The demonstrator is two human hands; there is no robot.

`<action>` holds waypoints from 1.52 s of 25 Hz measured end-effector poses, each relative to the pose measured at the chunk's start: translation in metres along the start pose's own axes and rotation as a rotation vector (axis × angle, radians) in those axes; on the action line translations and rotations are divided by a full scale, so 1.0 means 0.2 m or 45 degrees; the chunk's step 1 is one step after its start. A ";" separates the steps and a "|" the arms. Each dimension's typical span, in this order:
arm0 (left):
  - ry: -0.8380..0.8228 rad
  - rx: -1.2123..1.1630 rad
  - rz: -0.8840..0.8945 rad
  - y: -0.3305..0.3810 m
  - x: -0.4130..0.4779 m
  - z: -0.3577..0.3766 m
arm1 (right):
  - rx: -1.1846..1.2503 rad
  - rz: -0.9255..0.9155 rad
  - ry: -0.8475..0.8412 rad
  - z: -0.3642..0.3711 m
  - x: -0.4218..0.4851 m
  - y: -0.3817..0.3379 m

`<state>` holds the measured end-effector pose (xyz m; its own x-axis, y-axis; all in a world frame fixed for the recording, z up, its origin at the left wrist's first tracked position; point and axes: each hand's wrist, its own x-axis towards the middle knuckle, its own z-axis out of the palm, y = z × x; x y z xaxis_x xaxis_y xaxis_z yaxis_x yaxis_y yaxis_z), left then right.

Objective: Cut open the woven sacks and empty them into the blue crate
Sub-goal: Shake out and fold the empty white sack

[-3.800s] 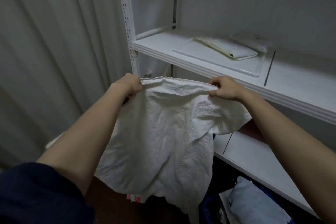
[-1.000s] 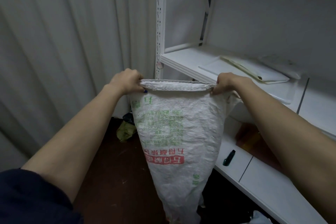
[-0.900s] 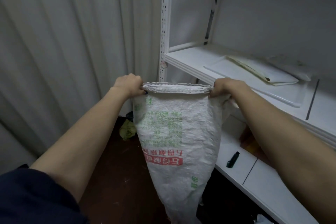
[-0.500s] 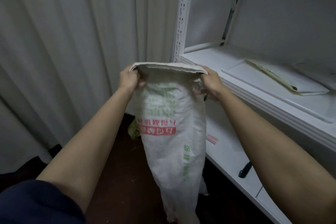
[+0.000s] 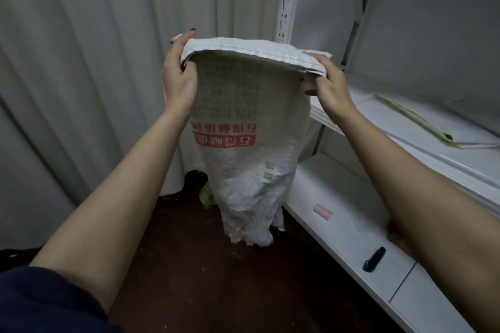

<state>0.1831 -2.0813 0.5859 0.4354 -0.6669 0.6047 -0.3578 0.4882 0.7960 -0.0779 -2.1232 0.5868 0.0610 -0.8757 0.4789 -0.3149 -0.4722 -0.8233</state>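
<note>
Left hand (image 5: pixel 178 76): fingers curled over the left corner of the stitched hem (image 5: pixel 251 48), pinching it against the palm, in the upper middle of the frame.
Right hand (image 5: pixel 328 84): fingers folded over the hem's right corner with the thumb underneath, pinching the cloth.
Sack (image 5: pixel 243 149): hangs between the two hands in the centre of the frame, limp and slack, seemingly emptied.
Axis and heading: the long axis runs top to bottom, with the sewn end up and the print upside down. The ragged open mouth (image 5: pixel 244 235) points down, just above or touching the dark floor (image 5: pixel 205 278); I cannot tell which.
Step in hand: probably shaking out the last of the contents.
Doing it well: hold both corners level with the hem taut, and lift so the mouth hangs free. The blue crate is out of view, so the mouth likely needs bringing over it first.
Around: a white shelf (image 5: pixel 351 213) at right carries a small dark object (image 5: pixel 374 259).
</note>
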 end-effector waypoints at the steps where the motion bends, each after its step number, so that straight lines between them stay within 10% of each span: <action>1: 0.043 0.044 0.047 0.03 -0.05 -0.02 | 0.048 0.012 -0.002 -0.01 -0.02 -0.03; 8: 0.228 0.464 0.061 -0.13 -0.57 -0.18 | -0.421 -0.001 -0.177 -0.10 -0.43 0.06; 14: -0.568 0.740 0.047 -0.41 -1.20 -0.46 | -0.782 0.578 -0.775 -0.12 -1.04 0.45; 23: -1.561 1.010 -0.814 -0.57 -1.93 -0.73 | -0.886 0.960 -1.230 -0.01 -1.81 0.84; 38: -1.919 1.029 -1.120 -0.91 -2.38 -0.82 | -1.085 1.036 -1.458 0.24 -2.25 1.15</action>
<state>0.1762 -1.7605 0.1580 -0.1289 -0.6227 -0.7717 -0.9021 -0.2496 0.3521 -0.1321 -1.8418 0.1673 0.1334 -0.6479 -0.7500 -0.9882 -0.0295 -0.1503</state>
